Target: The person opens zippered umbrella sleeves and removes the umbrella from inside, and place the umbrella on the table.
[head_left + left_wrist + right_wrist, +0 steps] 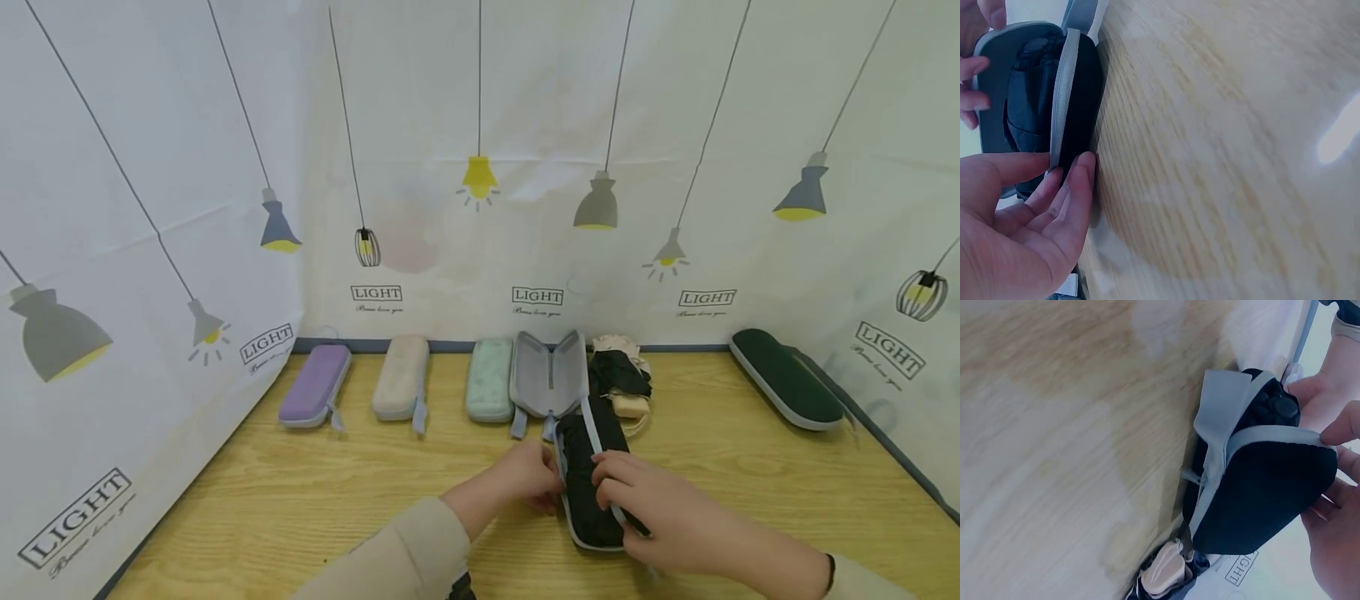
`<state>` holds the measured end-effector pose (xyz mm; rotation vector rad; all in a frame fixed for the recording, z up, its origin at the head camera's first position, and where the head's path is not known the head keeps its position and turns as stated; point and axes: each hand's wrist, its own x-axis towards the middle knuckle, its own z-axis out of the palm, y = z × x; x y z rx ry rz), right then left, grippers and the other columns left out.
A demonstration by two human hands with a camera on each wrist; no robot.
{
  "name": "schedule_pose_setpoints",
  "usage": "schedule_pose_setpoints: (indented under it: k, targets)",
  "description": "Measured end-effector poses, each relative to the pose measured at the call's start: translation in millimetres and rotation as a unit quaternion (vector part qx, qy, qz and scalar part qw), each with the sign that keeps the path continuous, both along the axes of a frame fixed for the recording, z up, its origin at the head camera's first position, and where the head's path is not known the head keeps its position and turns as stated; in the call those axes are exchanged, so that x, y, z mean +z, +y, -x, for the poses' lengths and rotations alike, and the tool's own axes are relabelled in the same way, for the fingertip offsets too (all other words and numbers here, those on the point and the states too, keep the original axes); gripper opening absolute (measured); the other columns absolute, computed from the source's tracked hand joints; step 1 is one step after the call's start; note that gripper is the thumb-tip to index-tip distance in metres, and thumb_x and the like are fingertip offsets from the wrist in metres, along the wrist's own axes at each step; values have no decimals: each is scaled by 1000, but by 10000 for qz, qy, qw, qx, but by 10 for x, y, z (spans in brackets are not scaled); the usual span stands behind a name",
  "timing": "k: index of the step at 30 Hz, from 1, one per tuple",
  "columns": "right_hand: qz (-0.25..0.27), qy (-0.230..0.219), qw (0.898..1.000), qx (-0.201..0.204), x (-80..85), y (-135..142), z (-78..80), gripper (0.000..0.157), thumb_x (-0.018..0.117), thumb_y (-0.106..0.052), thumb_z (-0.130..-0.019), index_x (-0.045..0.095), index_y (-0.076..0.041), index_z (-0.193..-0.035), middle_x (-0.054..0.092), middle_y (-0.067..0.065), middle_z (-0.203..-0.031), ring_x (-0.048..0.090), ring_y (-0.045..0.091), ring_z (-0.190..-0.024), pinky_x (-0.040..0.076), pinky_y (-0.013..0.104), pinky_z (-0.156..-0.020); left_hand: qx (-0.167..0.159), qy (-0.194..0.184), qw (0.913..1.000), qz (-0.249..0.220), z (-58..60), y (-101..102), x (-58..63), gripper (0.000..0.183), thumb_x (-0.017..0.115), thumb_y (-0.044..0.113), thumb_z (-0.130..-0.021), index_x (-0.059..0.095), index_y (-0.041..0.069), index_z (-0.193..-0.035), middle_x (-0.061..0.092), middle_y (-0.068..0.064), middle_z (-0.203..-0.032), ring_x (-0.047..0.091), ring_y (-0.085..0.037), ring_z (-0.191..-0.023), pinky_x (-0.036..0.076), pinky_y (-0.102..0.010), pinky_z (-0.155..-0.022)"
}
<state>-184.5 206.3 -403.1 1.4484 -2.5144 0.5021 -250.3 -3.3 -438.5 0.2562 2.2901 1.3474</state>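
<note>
A black zip case (611, 421) with light grey edging stands partly open on the table in front of me. Inside lies a black folded fabric bundle (1032, 103) with a round knob at one end (1285, 409); it looks like a compact umbrella. My left hand (525, 471) pinches the near edge of the case base between thumb and fingers, as the left wrist view shows. On the other side my right hand (667, 508) grips the lid's rim, thumb on the edging and fingers behind. A grey strap (1222, 406) hangs at the case's hinged end.
Along the back lie a purple case (315, 385), a beige case (401, 379), a mint case (489, 381) and an open grey-lined case (532, 383). Beside them sit beige and black folded items (622, 371). A dark green case (787, 379) is far right. A printed sheet (450, 75) walls the table.
</note>
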Motion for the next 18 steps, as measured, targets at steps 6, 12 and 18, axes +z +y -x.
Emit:
schedule_pose_setpoints:
  k: [6,12,18]
  targets:
    - [39,295,9994,-149,29,89,15,31,69,-3,-72,55,-24,-90,47,-9,-107,50,11,-103,50,29,-79,6,-48,10000,-53,-19,1,-18,17,64,-8,-83,58,1,-69,64,-15,-58,62,-21,-49,55,-32,-49]
    - [21,710,9974,-89,95,115,62,25,78,-13,-76,57,-24,-83,43,-15,-86,38,2,-78,38,18,-64,19,-143,9998,-120,-27,-6,-21,16,64,-9,-83,59,0,-71,63,-16,-59,63,-22,-51,56,-33,-51]
    - [-354,522,9966,-523,186,110,104,19,78,-15,-79,60,-21,-81,49,-15,-76,40,0,-66,39,20,-56,-12,-153,9998,-150,-42,-3,3,16,63,-9,-84,59,-1,-71,64,-17,-61,64,-25,-54,56,-34,-51]
